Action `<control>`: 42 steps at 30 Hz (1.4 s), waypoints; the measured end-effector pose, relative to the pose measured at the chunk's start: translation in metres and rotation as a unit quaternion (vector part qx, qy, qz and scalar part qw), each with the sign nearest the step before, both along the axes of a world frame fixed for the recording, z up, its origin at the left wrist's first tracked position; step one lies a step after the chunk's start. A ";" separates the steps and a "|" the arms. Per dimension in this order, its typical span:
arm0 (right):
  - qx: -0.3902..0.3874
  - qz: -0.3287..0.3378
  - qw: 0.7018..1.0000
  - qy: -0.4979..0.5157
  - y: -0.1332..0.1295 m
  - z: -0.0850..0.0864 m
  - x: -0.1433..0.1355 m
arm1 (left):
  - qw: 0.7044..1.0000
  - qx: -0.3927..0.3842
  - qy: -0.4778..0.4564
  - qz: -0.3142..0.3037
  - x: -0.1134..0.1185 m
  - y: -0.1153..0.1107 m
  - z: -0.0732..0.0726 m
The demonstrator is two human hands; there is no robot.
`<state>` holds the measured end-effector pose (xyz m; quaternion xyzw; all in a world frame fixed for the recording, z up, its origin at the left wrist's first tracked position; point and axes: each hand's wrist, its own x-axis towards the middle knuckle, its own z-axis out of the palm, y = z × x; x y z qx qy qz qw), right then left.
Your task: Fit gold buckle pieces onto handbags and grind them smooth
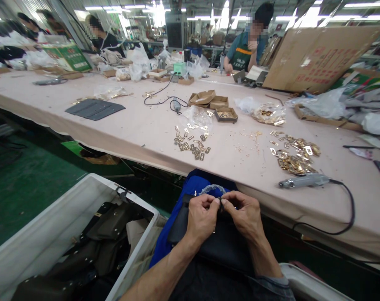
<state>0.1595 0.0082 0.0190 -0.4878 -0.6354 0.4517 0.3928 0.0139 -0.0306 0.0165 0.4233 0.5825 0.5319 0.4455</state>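
Note:
A black bag (225, 244) lies on my lap, with a plastic-wrapped handle (213, 189) at its far side. My left hand (202, 217) is closed, thumb and fingers pinching a small dark part at the bag's top. Facing it, my right hand (244, 213) pinches at the same spot, and the thumbs nearly meet. The pinched piece is mostly hidden by my fingertips, so its kind is unclear. Blue cloth (167, 238) shows beneath the bag.
Gold metal plates (296, 161) and bronze-toned plates (194, 146) lie on the table (139, 129). An electric screwdriver (304, 181) rests near the edge, its cord hanging down. A white bin (139, 200) with dark bags stands at left. A co-worker (248, 46) sits opposite.

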 end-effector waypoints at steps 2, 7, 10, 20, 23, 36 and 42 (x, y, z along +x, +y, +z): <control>-0.006 -0.015 0.999 0.030 -0.001 -0.003 -0.002 | 1.000 -0.004 0.000 0.005 0.001 -0.001 0.001; -0.026 -0.035 0.996 0.078 0.000 -0.010 -0.008 | 0.999 -0.024 0.000 0.033 0.003 -0.002 0.001; -0.033 -0.038 0.997 0.054 0.000 -0.011 -0.010 | 0.998 -0.029 0.007 0.052 0.004 -0.001 0.001; -0.044 -0.034 0.995 0.083 0.000 -0.004 -0.006 | 0.998 -0.024 -0.050 -0.025 0.000 0.000 -0.010; 0.004 -0.096 0.992 0.075 0.003 -0.005 -0.003 | 0.990 -0.025 -0.090 -0.102 0.000 0.000 -0.011; -0.031 0.007 0.999 0.000 0.020 -0.005 -0.007 | 0.982 -0.050 -0.176 -0.044 0.007 0.006 -0.016; 0.073 0.042 0.984 -0.154 0.062 0.015 -0.017 | 0.976 -0.080 -0.201 0.029 0.005 0.009 -0.020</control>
